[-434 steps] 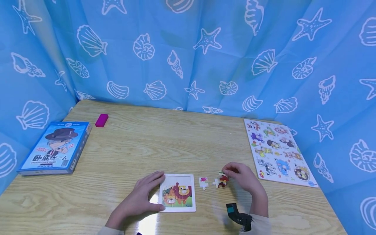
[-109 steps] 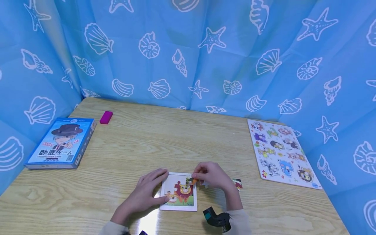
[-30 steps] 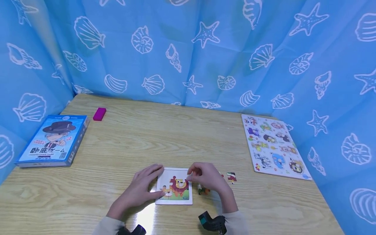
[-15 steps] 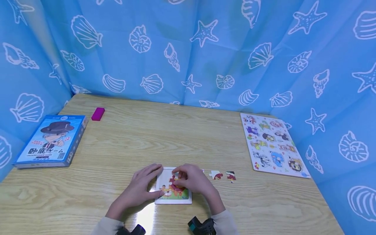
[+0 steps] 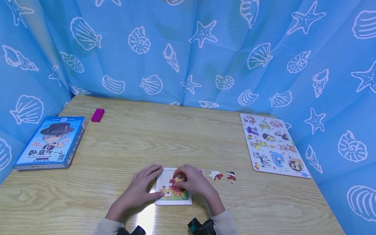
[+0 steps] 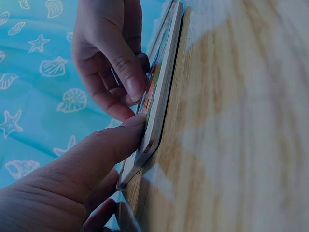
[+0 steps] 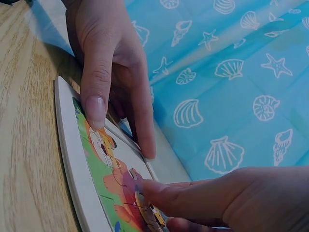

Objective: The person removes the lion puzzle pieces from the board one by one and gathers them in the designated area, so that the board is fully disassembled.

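White-framed and square, a shallow jigsaw board lies flat on the pale wood-grain table, at the near side and between the two hands that I watch from my remote station. Its lower part carries joined pieces showing a lion and an orange cub on green grass; bare white backing shows at the upper left.

I see the left hand spread wide along the board's left side, the thumb resting on the near left part and the forefinger reaching the far edge. The right hand is bent over the puzzle, thumb and forefinger drawn close and pinching the yellow lion-face piece; from my views I cannot tell whether that piece is raised clear of its neighbours.

Just right of the right hand I make out a white jigsaw piece with a dark red curve, then a green, white and red one. Well apart, I have a blue cardboard game box and a small magenta block on the left, and a white animal puzzle board on the right.
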Demonstrator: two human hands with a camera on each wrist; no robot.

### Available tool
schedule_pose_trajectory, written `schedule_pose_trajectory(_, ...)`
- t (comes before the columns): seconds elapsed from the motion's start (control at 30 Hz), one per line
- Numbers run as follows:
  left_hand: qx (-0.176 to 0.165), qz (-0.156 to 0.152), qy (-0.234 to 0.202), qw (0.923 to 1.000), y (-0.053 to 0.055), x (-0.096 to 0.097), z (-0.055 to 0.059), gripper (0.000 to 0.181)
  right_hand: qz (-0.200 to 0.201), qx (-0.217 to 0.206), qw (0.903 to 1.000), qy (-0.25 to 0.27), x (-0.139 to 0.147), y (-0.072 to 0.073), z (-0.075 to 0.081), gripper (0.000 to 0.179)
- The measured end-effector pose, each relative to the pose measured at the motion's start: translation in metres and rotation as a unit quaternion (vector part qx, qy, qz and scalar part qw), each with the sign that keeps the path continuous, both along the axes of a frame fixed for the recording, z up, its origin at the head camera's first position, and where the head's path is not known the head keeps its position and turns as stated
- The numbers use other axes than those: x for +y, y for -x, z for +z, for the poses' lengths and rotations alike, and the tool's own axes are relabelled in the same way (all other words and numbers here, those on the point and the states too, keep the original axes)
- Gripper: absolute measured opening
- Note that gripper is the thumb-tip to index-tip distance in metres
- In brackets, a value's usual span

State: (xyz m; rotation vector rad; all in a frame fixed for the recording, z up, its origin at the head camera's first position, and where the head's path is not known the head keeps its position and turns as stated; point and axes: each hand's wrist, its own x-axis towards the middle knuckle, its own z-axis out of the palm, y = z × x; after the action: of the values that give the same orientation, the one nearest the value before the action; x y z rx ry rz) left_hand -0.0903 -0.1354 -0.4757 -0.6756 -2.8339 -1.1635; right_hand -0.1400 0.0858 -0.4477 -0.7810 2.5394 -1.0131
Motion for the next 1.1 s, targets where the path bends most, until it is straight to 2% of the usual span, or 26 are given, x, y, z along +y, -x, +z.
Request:
schedule_pose_trajectory(0.17,-0.001,0.001,0.002,1.0,0.0007,0.0,0.0002,0.072,0.002,0.007,0.9999,0.008,-0.0009,-0.0007,0.0015,0.01)
schedule_pose_trajectory(0.67,-0.021,0.006,-0.009,0.9997,-0.0006,0.0014,0.0016,0.074,-0.015,0.011,0.9998,-0.005,-0.0014,-0.0006,-0.0019,0.008)
schedule_pose_trajectory(0.87,-0.019,0.005,-0.007,0.9998,-0.0011,0.0013,0.0024,0.074,-0.014,0.013,0.9998,0.006,-0.0011,-0.0003,-0.0028,0.008)
schedule_pose_trajectory(1.1,-0.017,0.004,-0.007,0.9998,-0.0017,0.0015,0.0036,0.073,-0.008,-0.004,0.9994,0.033,0.0005,-0.0006,-0.002,0.006)
